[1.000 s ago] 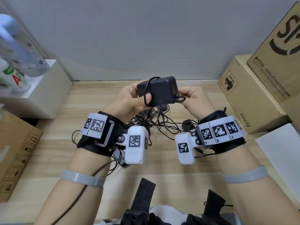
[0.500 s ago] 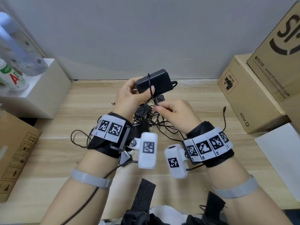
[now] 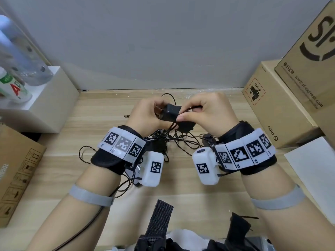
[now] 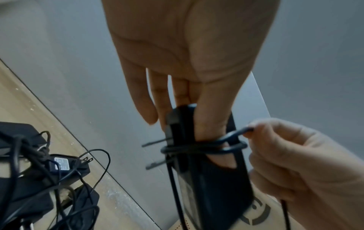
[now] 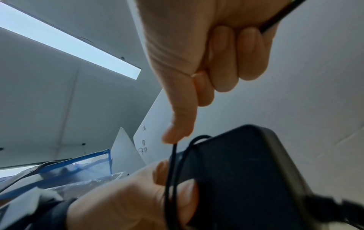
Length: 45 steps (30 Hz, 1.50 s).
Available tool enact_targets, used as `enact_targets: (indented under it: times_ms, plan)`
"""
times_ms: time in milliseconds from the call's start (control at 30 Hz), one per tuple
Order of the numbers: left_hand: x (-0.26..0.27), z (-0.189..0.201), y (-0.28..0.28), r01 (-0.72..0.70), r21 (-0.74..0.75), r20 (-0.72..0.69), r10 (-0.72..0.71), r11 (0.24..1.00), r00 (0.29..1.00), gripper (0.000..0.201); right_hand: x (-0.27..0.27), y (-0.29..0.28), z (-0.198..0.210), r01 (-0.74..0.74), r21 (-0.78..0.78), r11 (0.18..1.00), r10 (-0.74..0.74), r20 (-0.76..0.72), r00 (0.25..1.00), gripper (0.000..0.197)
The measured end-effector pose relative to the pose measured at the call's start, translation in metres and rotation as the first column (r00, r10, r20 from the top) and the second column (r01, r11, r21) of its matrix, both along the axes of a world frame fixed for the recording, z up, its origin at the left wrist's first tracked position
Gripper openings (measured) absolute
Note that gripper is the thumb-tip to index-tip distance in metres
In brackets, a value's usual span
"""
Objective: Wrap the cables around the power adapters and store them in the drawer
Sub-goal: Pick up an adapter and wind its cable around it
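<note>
My left hand [image 3: 148,115] holds a black power adapter [image 3: 170,114] above the table, with the thumb [image 4: 210,124] pressed on its flat face. Its thin black cable [image 4: 202,147] runs round the body in a couple of turns that also cross the thumb. To the right of the adapter my right hand [image 3: 201,111] pinches the cable between thumb and forefinger, the other fingers curled. The wrist views show the adapter [image 5: 246,171] edge-on, its plug prongs [image 4: 155,142] pointing left. Beneath the hands lies a pile of other adapters and tangled cables [image 3: 163,140]. No drawer is in view.
Cardboard boxes [image 3: 275,105] are stacked at the right, with a white sheet [image 3: 311,160] in front of them. At the left stand a white box [image 3: 45,105] bearing bottles and a brown carton [image 3: 16,169]. A loose barrel plug [image 3: 126,116] lies on the wooden table.
The adapter has come down and turned in my left hand. My right hand has carried the cable up from under the adapter to its right side.
</note>
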State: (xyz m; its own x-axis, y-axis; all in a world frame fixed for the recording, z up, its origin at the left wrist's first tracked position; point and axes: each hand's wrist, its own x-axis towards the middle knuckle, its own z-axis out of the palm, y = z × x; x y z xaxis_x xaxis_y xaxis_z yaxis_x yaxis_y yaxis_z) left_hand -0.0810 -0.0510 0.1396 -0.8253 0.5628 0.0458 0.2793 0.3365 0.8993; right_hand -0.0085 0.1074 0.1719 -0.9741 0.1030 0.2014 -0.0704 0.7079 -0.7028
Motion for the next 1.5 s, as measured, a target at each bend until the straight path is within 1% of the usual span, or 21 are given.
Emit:
enact_targets:
  times_ms: [100,167,233,300,367,433,467,533,600,700,800,867,933,1067,1167,1233,1300,1367,1433,1500]
  plan:
    - [0.001,0.005,-0.004,0.113,0.043,0.072,-0.116,0.993,0.991,0.044,-0.004,0.010,0.000,0.004,-0.108,0.994,-0.008,-0.032,0.999,0.006]
    - [0.000,0.008,-0.008,0.174,0.104,0.131,-0.187,0.979,0.974,0.044,-0.005,0.017,-0.003,-0.002,-0.204,0.979,-0.005,-0.035,0.999,0.014]
    - [-0.002,0.009,-0.011,0.202,0.194,0.180,-0.237,0.960,0.955,0.046,-0.006,0.021,-0.008,0.007,-0.282,0.959,-0.017,-0.032,0.999,0.019]
    - [-0.003,0.010,-0.011,0.186,0.338,0.238,-0.275,0.923,0.932,0.050,-0.007,0.024,-0.016,0.033,-0.338,0.941,-0.037,-0.007,0.999,0.020]
    - [-0.002,0.009,-0.008,0.127,0.479,0.298,-0.297,0.868,0.907,0.057,-0.008,0.021,-0.024,0.052,-0.367,0.929,-0.048,0.021,0.999,0.022]
    - [-0.001,0.008,-0.003,0.031,0.560,0.344,-0.267,0.828,0.900,0.060,-0.007,0.015,-0.031,0.086,-0.370,0.925,-0.072,0.050,0.996,0.022]
    - [-0.001,0.008,-0.001,-0.027,0.570,0.368,-0.226,0.821,0.902,0.060,-0.006,0.011,-0.034,0.095,-0.365,0.926,-0.074,0.071,0.995,0.019]
    - [0.001,0.010,0.004,-0.140,0.542,0.411,-0.115,0.829,0.904,0.051,-0.004,0.001,-0.037,0.079,-0.335,0.939,-0.042,0.116,0.992,0.013]
    - [0.003,0.012,0.007,-0.211,0.494,0.430,-0.027,0.844,0.902,0.042,-0.001,-0.005,-0.041,0.053,-0.280,0.959,-0.013,0.143,0.990,0.018]
    - [0.007,0.013,0.009,-0.260,0.446,0.419,0.057,0.856,0.906,0.031,0.002,-0.010,-0.043,0.034,-0.192,0.981,-0.008,0.135,0.991,0.018]
    - [0.009,0.011,0.011,-0.292,0.426,0.379,0.124,0.856,0.917,0.028,0.006,-0.011,-0.043,-0.003,-0.125,0.992,0.019,0.123,0.992,0.024]
    - [0.008,0.009,0.012,-0.295,0.415,0.329,0.160,0.860,0.930,0.029,0.008,-0.012,-0.042,-0.021,-0.077,0.997,0.030,0.121,0.992,0.029]
    - [0.005,0.007,0.011,-0.284,0.380,0.262,0.192,0.880,0.946,0.031,0.010,-0.012,-0.040,-0.022,-0.031,0.999,0.025,0.112,0.993,0.029]
    - [-0.001,-0.003,0.007,-0.232,0.216,0.056,0.225,0.948,0.973,0.037,0.014,-0.014,-0.028,-0.012,0.057,0.998,0.006,0.103,0.995,0.015]
    - [-0.003,-0.010,0.004,-0.166,0.060,-0.100,0.171,0.984,0.980,0.042,0.015,-0.012,-0.014,0.012,0.111,0.994,-0.019,0.061,0.998,0.009]
    - [-0.004,-0.014,0.001,-0.084,-0.051,-0.132,0.077,0.995,0.988,0.043,0.013,-0.007,-0.006,0.047,0.122,0.991,-0.048,0.005,0.999,0.005]
    - [-0.004,-0.015,-0.001,0.000,-0.114,-0.111,-0.013,0.993,0.994,0.044,0.009,0.000,-0.001,0.058,0.128,0.990,-0.054,-0.037,0.998,0.005]
    - [-0.004,-0.014,-0.003,0.076,-0.118,-0.064,-0.084,0.990,0.994,0.044,0.006,0.005,0.001,0.068,0.146,0.987,-0.059,-0.062,0.996,0.007]
    - [-0.004,-0.010,-0.006,0.165,-0.101,0.009,-0.165,0.981,0.986,0.045,0.003,0.010,0.001,0.086,0.133,0.987,-0.075,-0.088,0.993,0.008]
    - [-0.004,-0.005,-0.010,0.258,-0.020,0.107,-0.254,0.966,0.961,0.043,0.002,0.016,-0.001,0.101,0.073,0.992,-0.093,-0.107,0.990,0.006]
